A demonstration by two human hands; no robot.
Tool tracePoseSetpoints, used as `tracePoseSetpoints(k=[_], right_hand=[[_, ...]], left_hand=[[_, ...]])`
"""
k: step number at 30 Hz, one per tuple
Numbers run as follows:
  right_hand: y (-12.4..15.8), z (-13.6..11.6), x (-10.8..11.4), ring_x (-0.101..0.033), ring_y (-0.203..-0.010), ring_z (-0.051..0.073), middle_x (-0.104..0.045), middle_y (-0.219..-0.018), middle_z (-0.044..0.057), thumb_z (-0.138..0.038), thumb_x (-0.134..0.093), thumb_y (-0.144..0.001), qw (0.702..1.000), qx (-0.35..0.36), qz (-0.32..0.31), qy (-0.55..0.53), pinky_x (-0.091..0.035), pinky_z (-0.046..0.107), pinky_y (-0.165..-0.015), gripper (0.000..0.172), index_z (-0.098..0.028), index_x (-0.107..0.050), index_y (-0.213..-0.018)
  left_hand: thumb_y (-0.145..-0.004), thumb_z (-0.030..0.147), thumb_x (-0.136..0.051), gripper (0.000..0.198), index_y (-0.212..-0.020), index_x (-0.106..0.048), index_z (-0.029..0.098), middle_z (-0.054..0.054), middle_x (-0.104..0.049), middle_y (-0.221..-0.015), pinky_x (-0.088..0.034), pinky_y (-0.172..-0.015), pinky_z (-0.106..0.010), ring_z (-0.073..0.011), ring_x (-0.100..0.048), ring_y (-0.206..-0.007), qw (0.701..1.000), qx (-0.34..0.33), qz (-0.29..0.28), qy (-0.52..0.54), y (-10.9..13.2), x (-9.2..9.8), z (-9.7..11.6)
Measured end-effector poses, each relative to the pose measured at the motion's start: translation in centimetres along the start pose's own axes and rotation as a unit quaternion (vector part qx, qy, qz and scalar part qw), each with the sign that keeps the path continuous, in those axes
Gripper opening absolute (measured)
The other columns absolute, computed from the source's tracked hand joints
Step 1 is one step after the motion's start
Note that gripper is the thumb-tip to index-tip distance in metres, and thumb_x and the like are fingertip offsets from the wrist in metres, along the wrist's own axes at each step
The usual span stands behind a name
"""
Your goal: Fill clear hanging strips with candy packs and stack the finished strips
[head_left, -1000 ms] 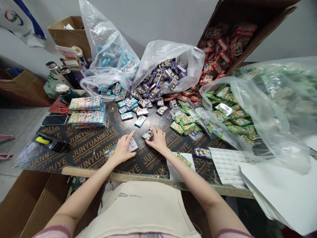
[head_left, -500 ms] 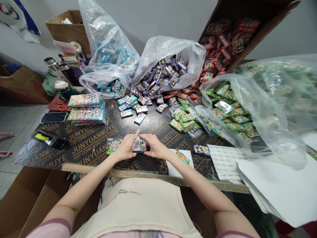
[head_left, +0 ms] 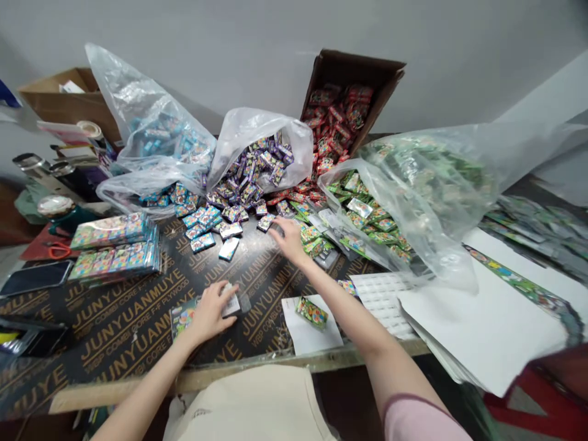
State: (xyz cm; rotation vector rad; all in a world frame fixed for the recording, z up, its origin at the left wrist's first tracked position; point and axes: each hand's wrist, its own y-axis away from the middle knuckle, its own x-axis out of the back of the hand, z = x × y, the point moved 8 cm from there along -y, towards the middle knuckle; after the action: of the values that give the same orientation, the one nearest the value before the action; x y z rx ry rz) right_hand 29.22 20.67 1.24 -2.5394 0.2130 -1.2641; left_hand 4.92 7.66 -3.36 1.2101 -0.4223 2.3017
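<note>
My left hand (head_left: 212,311) rests over a flat green printed packet (head_left: 182,318), its thumb and fingers set around the packet's right end, where a pale label shows. Part of that packet is hidden under the palm. Reaching forward, my right hand (head_left: 290,240) has its fingers apart beside a small purple candy-like box (head_left: 265,222) at the near edge of the heap; whether they touch it is unclear. Loose blue boxes (head_left: 202,242) lie left of it, and green packets (head_left: 312,240) lie just right of the hand.
Clear bags spill blue, purple (head_left: 261,162) and green packets (head_left: 379,223); a carton (head_left: 358,67) holds red ones. Wrapped stacks (head_left: 113,248), a phone (head_left: 37,277) and flasks stand left. White paper (head_left: 312,340) with a green packet and a label sheet (head_left: 379,303) lie right.
My right hand has left the packet and moved forward and right to the loose boxes. My left hand stays at the packet. The camera view has swung to the right.
</note>
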Motion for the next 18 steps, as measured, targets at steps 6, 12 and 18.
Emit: tracePoseSetpoints(k=[6,12,18], right_hand=[[-11.4,13.2,3.1,-0.041,-0.124,0.036,-0.043,-0.140,0.023,-0.030,-0.053,-0.087,0.966,-0.192,-0.023,0.174,-0.035,0.051,-0.095,0.056,-0.012,-0.041,-0.138],[-13.0,13.8,1.6,-0.051,-0.109,0.035,-0.059,-0.112,0.025,-0.032,-0.046,-0.090,0.970,-0.171,-0.031,0.171,-0.036,0.050,-0.091,0.039,-0.010,-0.058,-0.120],[-5.8,9.5,3.4,-0.054,-0.101,0.031,-0.062,-0.104,0.016,-0.047,-0.041,-0.090,0.985,-0.163,0.033,-0.051,-0.042,0.042,-0.085,0.044,-0.014,-0.064,-0.107]], left_hand=[[-0.068,0.034,-0.071,0.056,-0.122,-0.057,0.031,-0.011,-0.047,-0.133,-0.035,-0.103,-0.052,-0.0337,-0.042,-0.124,0.999,0.037,-0.020,-0.022,0.1,-2.1,-0.7],[-0.062,0.037,-0.077,0.064,-0.123,-0.056,0.035,-0.010,-0.047,-0.136,-0.035,-0.104,-0.054,-0.0357,-0.042,-0.125,0.997,0.066,-0.043,-0.012,0.1,-2.6,-1.2],[-0.060,0.044,-0.079,0.070,-0.124,-0.057,0.030,-0.013,-0.048,-0.135,-0.033,-0.106,-0.056,-0.0356,-0.041,-0.127,0.996,0.067,-0.009,0.054,0.8,-0.8,-2.0]])
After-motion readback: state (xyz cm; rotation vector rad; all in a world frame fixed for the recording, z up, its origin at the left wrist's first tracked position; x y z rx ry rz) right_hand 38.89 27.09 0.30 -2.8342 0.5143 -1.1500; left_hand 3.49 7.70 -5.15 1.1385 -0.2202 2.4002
